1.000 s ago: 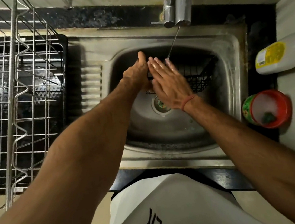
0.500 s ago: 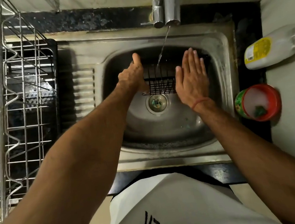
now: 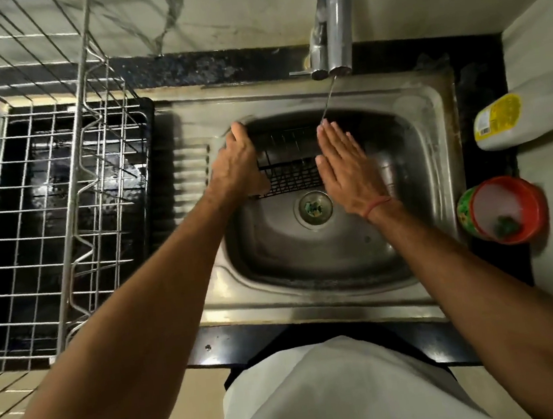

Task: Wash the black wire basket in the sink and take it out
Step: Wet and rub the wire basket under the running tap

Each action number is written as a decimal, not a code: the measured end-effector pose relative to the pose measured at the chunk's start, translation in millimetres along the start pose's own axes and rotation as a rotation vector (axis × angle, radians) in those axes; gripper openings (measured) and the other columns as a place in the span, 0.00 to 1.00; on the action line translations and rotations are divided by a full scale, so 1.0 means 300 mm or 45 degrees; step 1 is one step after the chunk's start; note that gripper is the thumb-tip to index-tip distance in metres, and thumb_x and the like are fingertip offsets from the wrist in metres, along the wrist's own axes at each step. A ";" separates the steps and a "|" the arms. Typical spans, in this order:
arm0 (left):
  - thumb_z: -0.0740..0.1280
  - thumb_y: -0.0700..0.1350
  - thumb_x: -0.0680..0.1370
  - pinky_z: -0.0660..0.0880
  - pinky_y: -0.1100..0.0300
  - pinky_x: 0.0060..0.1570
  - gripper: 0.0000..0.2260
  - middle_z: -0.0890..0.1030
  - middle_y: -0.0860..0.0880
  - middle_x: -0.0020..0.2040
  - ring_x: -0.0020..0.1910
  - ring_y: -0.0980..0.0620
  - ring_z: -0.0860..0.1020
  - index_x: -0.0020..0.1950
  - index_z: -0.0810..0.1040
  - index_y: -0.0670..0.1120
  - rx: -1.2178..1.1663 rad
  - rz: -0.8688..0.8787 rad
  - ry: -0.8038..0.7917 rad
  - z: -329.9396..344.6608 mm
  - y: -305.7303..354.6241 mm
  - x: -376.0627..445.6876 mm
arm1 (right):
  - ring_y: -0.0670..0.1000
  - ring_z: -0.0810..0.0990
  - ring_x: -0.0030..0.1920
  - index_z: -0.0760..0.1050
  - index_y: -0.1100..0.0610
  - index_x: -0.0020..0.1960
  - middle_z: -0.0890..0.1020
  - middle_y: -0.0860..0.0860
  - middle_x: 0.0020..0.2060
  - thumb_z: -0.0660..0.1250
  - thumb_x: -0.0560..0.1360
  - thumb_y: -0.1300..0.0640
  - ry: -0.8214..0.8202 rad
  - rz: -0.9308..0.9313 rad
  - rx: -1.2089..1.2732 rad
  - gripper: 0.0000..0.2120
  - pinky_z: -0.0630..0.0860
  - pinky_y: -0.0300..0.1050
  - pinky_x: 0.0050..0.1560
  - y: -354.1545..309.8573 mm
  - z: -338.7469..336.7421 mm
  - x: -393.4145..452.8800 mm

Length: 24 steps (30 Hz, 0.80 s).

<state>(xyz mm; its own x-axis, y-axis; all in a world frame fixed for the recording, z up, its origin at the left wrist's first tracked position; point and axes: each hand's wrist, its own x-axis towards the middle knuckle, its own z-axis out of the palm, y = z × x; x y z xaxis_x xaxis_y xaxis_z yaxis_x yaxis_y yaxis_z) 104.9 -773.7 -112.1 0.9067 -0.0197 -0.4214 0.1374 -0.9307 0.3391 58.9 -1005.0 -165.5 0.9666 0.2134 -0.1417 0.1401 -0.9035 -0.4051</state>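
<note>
The black wire basket (image 3: pixel 289 164) lies in the far half of the steel sink (image 3: pixel 432 171), above the drain. My left hand (image 3: pixel 237 167) grips the basket's left end, fingers curled round its wire. My right hand (image 3: pixel 345 163) lies flat, fingers straight, over the basket's right part. A thin stream of water falls from the tap (image 3: pixel 330 31) onto my right fingertips. The basket's right end is hidden under that hand.
A metal dish rack (image 3: pixel 61 206) stands over a black tray left of the sink. On the right counter lie a white bottle with a yellow label (image 3: pixel 526 113) and a red-rimmed tub (image 3: pixel 502 211). The drain (image 3: pixel 313 206) sits mid-basin.
My right hand swept right along the basket, then came back toward the middle under the water stream. My left hand kept its hold on the left end. The camera view shifted.
</note>
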 end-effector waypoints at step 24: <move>0.82 0.63 0.67 0.74 0.42 0.69 0.49 0.75 0.45 0.71 0.68 0.43 0.76 0.79 0.63 0.47 0.177 0.411 0.192 -0.011 0.231 -0.091 | 0.45 0.79 0.65 0.69 0.39 0.76 0.80 0.46 0.67 0.53 0.85 0.34 -0.015 0.363 1.208 0.23 0.77 0.53 0.68 -0.151 -0.133 0.035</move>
<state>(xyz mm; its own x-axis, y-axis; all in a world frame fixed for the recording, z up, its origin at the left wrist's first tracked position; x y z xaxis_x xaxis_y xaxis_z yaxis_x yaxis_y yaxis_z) 91.0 -836.3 -74.4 0.9443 -0.2757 -0.1795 -0.2110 -0.9263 0.3122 71.4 -976.7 -112.6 0.9345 0.0427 -0.3535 -0.3325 -0.2505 -0.9092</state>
